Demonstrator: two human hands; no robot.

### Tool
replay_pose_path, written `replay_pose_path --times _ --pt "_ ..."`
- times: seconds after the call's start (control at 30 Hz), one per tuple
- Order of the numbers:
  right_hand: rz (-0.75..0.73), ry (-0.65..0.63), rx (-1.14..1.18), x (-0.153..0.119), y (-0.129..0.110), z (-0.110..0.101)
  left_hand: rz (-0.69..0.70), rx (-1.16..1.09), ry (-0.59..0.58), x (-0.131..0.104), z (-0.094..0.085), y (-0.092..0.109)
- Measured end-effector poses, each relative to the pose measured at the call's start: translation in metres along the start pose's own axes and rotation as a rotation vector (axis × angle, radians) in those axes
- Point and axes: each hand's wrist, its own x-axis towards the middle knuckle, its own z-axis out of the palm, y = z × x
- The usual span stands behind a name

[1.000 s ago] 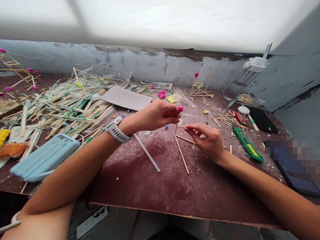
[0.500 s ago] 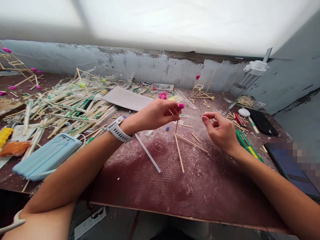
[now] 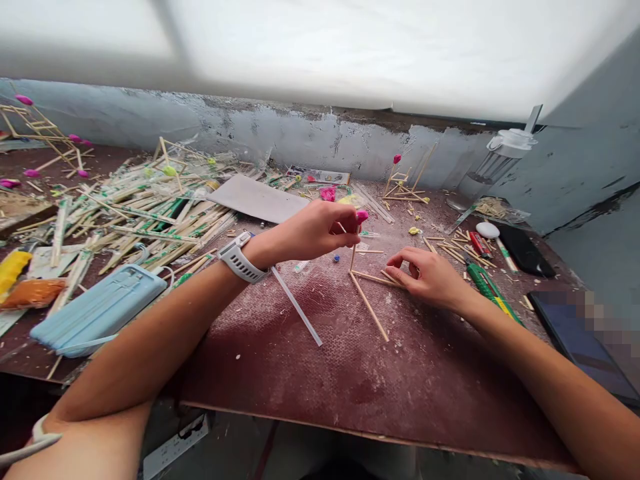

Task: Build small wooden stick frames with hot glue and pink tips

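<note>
My left hand (image 3: pixel 320 230) pinches an upright thin wooden stick (image 3: pixel 353 257) near its top, where a lump of pink clay (image 3: pixel 361 215) sits. At its foot the upright meets two more sticks: a front stick (image 3: pixel 370 308) slanting toward me and a side stick (image 3: pixel 373 277) running right. My right hand (image 3: pixel 425 275) is low over the table, fingers curled and closed on a short wooden stick (image 3: pixel 387 274) beside the side stick's end. Its fingertips partly hide both sticks. A translucent glue stick (image 3: pixel 297 307) lies left of the frame of sticks.
Wrapped wooden sticks (image 3: pixel 145 220) are heaped at the left, behind a light blue power bank (image 3: pixel 100 310). A stick model (image 3: pixel 403 190) stands at the back. On the right are a green utility knife (image 3: pixel 490 290), a tablet (image 3: pixel 580 347), a black phone (image 3: pixel 525 250) and a clear bottle (image 3: pixel 493 163).
My right hand has come down and left onto the short stick. The stick frame has turned slightly, its front stick swinging right. My left hand keeps its pinch.
</note>
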Motion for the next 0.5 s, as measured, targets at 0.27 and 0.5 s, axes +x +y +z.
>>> replay_pose_path --times 0.27,0.5 --pt "-0.126 -0.107 0.076 -0.006 -0.012 0.006 0.007 -0.079 -0.186 -0.001 0.005 0.000" --pt "-0.168 -0.156 -0.002 -0.008 -0.015 0.014 -0.027 -0.076 -0.230 -0.002 0.012 -0.004"
